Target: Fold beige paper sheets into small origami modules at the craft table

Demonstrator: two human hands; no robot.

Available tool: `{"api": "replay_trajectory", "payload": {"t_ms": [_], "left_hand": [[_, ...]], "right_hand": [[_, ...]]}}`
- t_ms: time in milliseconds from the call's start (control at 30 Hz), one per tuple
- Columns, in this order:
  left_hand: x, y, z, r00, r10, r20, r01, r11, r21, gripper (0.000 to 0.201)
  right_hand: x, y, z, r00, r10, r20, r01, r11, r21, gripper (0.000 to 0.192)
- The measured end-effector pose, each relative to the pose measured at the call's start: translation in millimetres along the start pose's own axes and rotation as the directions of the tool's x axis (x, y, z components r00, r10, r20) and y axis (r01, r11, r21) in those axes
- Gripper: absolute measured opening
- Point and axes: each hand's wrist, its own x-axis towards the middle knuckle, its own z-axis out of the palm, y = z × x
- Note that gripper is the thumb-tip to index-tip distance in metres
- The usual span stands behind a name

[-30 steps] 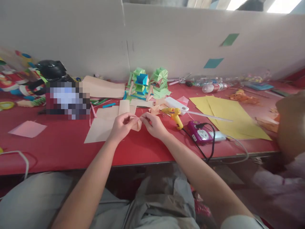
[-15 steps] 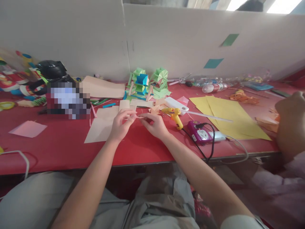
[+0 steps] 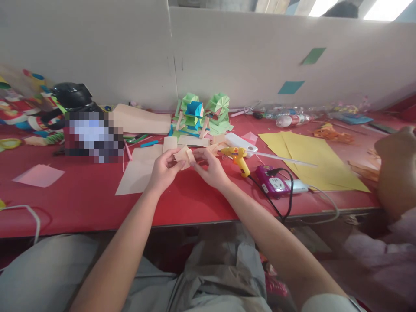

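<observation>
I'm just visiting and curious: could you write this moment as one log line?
left hand: pinching folded tan paper piece | right hand: pinching same piece | above red table | yellow glue gun to the right

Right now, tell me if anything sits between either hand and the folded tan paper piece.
Nothing visible does. The left hand and the right hand both pinch the folded tan paper piece directly, raised over the red table. The yellow glue gun lies apart, beside the right hand.
</observation>
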Motion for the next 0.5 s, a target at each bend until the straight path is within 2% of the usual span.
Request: {"api": "replay_trajectory", "payload": {"t_ms": [267, 500], "left_hand": [[-0.9, -3.4, 2.1, 0.989, 0.117, 0.095, -0.123, 0.991, 0.058, 0.046], [-1.0, -9.0, 1.6, 0.989, 0.142, 0.034, -0.146, 0.974, 0.174, 0.049]], "right_hand": [[2.1, -1.7, -1.5, 0.995, 0.080, -0.061, -0.079, 0.996, 0.030, 0.026], [1.4, 0.1, -3.0, 0.995, -0.079, -0.057, 0.066, 0.978, -0.198, 0.023]]}}
